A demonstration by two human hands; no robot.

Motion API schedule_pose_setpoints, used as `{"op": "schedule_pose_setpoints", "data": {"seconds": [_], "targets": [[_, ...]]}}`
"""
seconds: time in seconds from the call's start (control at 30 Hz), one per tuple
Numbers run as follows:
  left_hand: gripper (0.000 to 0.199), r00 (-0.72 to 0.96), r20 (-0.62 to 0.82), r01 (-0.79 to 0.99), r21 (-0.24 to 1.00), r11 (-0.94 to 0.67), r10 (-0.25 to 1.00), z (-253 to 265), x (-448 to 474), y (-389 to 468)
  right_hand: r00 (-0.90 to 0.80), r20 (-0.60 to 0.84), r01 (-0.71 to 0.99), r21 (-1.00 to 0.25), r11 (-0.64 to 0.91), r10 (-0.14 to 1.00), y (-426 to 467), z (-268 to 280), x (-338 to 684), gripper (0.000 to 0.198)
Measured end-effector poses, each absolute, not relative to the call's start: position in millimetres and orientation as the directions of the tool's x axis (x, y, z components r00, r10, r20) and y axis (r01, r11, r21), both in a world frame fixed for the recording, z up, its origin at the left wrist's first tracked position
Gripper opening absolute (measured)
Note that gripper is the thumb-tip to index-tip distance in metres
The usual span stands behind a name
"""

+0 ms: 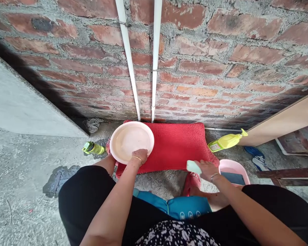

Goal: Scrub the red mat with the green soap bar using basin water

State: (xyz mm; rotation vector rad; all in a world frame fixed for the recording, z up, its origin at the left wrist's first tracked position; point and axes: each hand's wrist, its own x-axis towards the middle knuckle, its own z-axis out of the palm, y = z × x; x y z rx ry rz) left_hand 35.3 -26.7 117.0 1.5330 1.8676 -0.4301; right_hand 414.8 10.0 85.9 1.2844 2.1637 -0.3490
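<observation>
A pale pink basin (114, 150) with what looks like shallow water in it stands at the left end of a bench or stool covered in red knitted cloth (174, 143). My left hand (141, 155) is closed at the basin's near right rim, its fingertips partly hidden. Over the near right part of the red cloth, my right hand (207, 169) grips a pale green, block-like piece (193, 166). Whether it is a brush, a sponge or soap I cannot tell.
A yellow-green pump bottle (224, 142) lies tilted beyond the cloth's right end. Below it is a pink tub (233, 164) holding something dark. A green bottle (93, 148) sits left of the basin. Two white pipes (156, 44) run down the brick wall (195, 68).
</observation>
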Motion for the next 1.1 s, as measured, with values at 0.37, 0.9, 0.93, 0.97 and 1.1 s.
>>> {"op": "schedule_pose_setpoints", "data": {"seconds": [0.37,0.9,0.93,0.97,1.1], "targets": [[0.035,-0.066,-0.666,0.962,0.156,0.224,0.743,108.8,31.1,-22.3,-0.537,-0.518,0.815,-0.117,0.567,0.665,-9.2,103.7,300.4,0.058],[0.034,-0.079,-0.685,0.967,0.125,0.223,0.725,110.0,39.8,-14.5,-0.396,-0.629,0.820,0.085,0.566,0.669,2.0,81.1,434.7,0.069],[0.034,-0.079,-0.684,0.966,0.127,0.226,0.726,109.4,39.7,-14.1,-0.308,-0.644,0.839,0.163,0.519,0.700,5.8,88.7,455.0,0.065],[0.034,-0.080,-0.682,0.964,0.132,0.230,0.727,108.7,39.6,-14.0,-0.220,-0.652,0.849,0.238,0.471,0.725,9.2,95.9,470.8,0.061],[0.034,-0.071,-0.670,0.955,0.167,0.244,0.739,106.6,38.4,-15.8,-0.071,-0.631,0.872,0.337,0.355,0.773,16.5,110.8,475.7,0.055]]}}
